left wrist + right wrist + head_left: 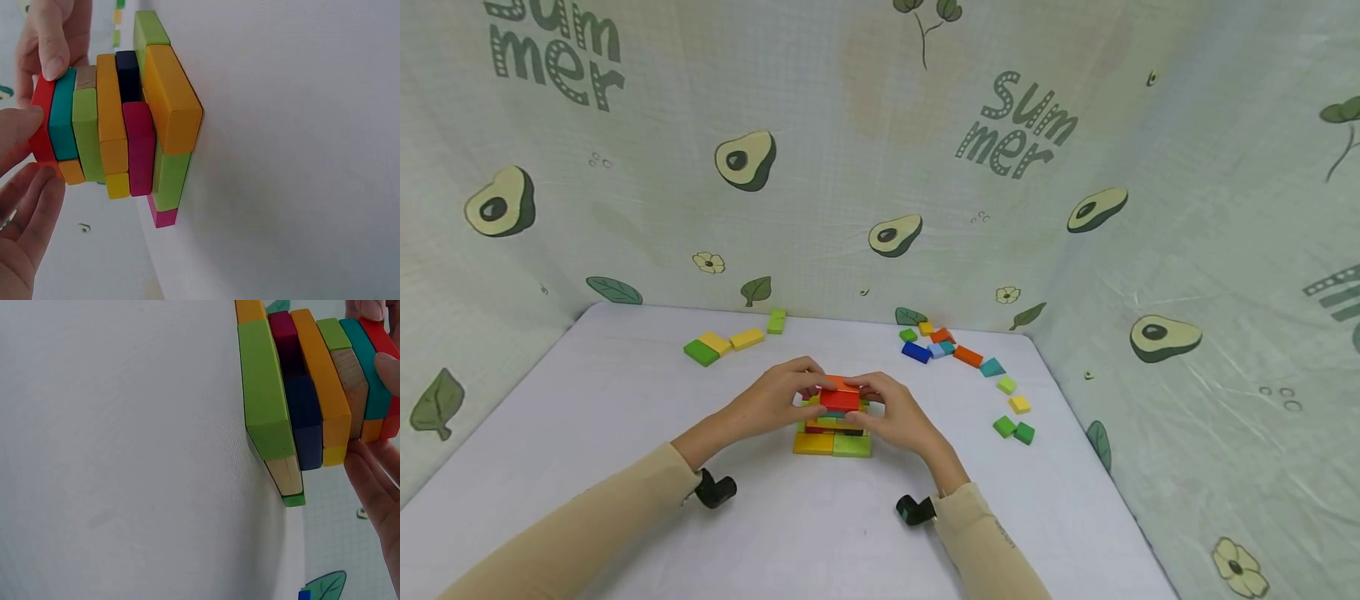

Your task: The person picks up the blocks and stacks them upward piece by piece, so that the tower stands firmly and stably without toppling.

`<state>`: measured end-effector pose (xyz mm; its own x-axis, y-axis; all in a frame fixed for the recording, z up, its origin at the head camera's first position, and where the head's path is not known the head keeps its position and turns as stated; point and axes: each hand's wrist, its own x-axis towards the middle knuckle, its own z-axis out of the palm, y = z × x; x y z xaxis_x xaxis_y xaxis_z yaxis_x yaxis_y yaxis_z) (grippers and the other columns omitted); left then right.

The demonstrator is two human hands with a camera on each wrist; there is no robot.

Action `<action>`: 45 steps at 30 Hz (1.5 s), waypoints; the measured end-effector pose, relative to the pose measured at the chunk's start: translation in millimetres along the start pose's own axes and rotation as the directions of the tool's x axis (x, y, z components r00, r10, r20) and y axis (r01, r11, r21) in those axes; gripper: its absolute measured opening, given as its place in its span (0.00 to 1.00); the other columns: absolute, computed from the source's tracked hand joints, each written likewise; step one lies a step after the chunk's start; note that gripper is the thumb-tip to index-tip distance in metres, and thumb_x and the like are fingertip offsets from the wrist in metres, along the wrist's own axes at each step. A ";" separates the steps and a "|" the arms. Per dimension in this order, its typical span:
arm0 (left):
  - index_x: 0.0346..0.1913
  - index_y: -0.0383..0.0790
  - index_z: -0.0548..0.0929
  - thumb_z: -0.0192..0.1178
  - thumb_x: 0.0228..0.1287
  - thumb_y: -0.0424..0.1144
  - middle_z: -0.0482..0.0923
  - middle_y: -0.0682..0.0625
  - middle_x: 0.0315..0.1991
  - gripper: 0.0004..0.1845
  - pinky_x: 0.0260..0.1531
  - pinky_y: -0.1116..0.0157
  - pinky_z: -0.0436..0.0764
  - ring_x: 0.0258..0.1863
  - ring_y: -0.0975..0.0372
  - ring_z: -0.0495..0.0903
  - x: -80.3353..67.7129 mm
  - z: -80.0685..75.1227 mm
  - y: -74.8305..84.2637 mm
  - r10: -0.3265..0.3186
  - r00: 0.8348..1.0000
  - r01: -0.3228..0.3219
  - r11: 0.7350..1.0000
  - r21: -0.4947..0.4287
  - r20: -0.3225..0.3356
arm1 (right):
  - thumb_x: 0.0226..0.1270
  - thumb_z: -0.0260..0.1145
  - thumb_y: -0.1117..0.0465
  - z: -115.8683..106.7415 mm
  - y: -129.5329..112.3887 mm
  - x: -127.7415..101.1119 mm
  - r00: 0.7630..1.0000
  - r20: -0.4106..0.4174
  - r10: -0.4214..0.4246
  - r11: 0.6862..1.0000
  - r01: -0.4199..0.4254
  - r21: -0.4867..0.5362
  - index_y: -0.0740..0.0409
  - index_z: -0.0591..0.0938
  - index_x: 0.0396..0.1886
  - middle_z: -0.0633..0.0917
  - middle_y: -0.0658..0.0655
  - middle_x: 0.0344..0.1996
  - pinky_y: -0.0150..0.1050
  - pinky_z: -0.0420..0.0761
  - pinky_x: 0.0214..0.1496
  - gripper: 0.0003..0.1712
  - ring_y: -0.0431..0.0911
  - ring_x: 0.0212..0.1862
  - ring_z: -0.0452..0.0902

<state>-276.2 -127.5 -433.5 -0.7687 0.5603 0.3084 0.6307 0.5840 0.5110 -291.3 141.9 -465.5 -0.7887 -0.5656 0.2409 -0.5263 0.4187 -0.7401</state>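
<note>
A tower of colored blocks stands on the white table, with a red block (839,402) on its top level and an orange block (841,383) just behind it. My left hand (778,400) grips the top level from the left, its thumb on the red block and its fingers at the side. From the right, my right hand (891,410) holds the same red block between thumb and fingers. Directly below lies a teal block (64,115), then lime, plain wood, orange, navy (304,406) and magenta (141,147) blocks. Yellow-orange (813,444) and lime (852,447) blocks form the front of the base.
Loose blocks lie at the back right, among them a dark blue block (916,352), an orange-red block (968,357) and a teal triangular block (992,367). Green (701,352) and yellow (747,338) blocks lie back left. A patterned cloth (820,208) hangs behind the table.
</note>
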 end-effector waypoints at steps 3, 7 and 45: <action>0.61 0.49 0.88 0.78 0.63 0.40 0.82 0.51 0.53 0.23 0.45 0.54 0.90 0.45 0.54 0.84 -2.6 -5.2 -5.4 0.003 1.000 -0.003 1.000 0.009 0.013 | 0.71 0.76 0.54 0.5 -0.5 -0.2 1.000 -0.001 0.006 1.000 -0.006 0.003 0.45 0.79 0.71 0.81 0.48 0.64 0.45 0.80 0.70 0.31 0.44 0.63 0.81; 0.63 0.51 0.87 0.79 0.63 0.42 0.83 0.49 0.56 0.25 0.47 0.53 0.90 0.49 0.53 0.85 -6.9 -19.7 -21.0 -0.018 1.000 0.018 0.998 0.057 -0.004 | 0.72 0.76 0.53 1.1 -1.7 -0.1 1.000 -0.001 0.016 1.000 -0.016 -0.010 0.45 0.78 0.71 0.81 0.48 0.64 0.46 0.80 0.70 0.31 0.44 0.63 0.81; 0.69 0.33 0.79 0.72 0.69 0.37 0.75 0.30 0.63 0.29 0.63 0.34 0.76 0.62 0.37 0.76 -72.2 -90.6 -181.9 -0.336 0.940 0.313 0.918 0.242 0.061 | 0.72 0.75 0.50 0.4 -1.4 -1.0 0.999 -0.002 0.041 0.999 -0.041 -0.008 0.44 0.78 0.72 0.81 0.48 0.66 0.46 0.80 0.70 0.31 0.44 0.64 0.81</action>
<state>-345.2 -327.4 -476.0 -0.9281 0.3659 0.0695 0.3644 0.8538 0.3717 -289.6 141.6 -464.9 -0.8100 -0.5470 0.2116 -0.4963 0.4470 -0.7443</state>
